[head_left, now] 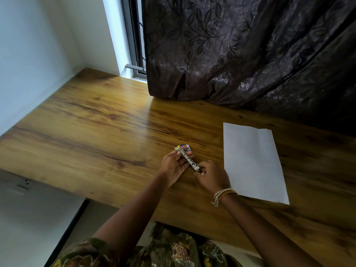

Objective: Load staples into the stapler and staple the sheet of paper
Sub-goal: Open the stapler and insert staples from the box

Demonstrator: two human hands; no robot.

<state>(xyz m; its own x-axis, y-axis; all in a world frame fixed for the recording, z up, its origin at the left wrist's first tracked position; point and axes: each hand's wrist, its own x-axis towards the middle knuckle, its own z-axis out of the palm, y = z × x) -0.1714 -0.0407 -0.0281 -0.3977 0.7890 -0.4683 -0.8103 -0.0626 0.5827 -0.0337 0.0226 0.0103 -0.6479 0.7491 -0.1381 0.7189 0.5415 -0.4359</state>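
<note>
Stapler, small, bare silver metal point(187, 160): held above the wooden desk, lying diagonally between both hands. Left hand point(173, 166) grips its far half, fingers curled round the body, thumb along the upper edge. Right hand point(212, 175) pinches the near end with bunched fingertips; whether the magazine is pulled out there I cannot tell, the view is too small. Small blue and yellow staple box point(184, 147) lies on the desk just beyond the left fingertips, partly hidden by the stapler. White sheet of paper with a centre crease point(252, 162) lies flat on the brown wood-grain desk point(96, 128), just right of the right hand. Pale thread band point(223, 194) circles the right wrist. Dark leaf-patterned curtain point(240, 47) hangs behind the desk.
</note>
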